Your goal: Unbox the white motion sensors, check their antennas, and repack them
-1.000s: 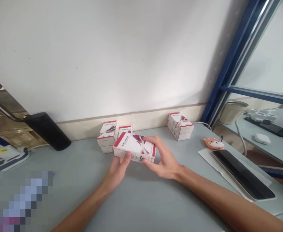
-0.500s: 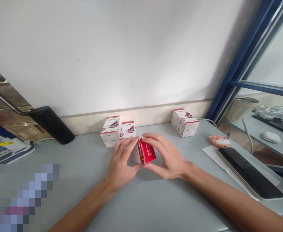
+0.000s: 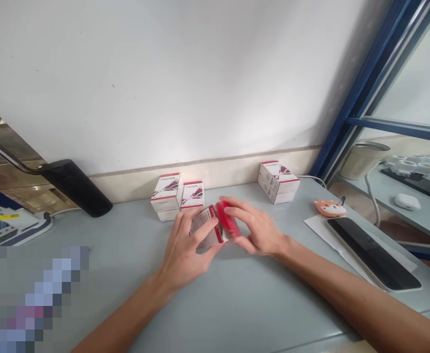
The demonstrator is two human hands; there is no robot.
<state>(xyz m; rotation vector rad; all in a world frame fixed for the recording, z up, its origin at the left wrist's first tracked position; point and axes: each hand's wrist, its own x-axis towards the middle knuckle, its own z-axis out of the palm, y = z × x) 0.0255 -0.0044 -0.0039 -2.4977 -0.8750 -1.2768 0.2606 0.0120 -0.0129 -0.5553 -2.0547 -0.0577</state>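
Between my two hands a small white and red cardboard box (image 3: 209, 235) is held tilted above the grey table. My left hand (image 3: 187, 245) wraps round its white body, thumb below and fingers across the top. At the box's right end, my right hand (image 3: 257, 228) pinches the red end flap (image 3: 227, 219), which is swung partly away and blurred. A pale gap shows between flap and body; the contents cannot be made out. Just behind my left hand stand a stack of matching boxes (image 3: 166, 191) and a single lower box (image 3: 192, 194).
More matching boxes (image 3: 278, 181) stand stacked by the wall at right. A phone (image 3: 372, 252) lies on white paper (image 3: 316, 228), near an orange animal-faced item (image 3: 330, 208). A black cylinder (image 3: 77, 189) leans at left, beside a white and grey stand (image 3: 16, 228).
The red end flap, closed against the box before, is now pulled open by my right hand. My left hand has shifted along the box body. The view has moved slightly.
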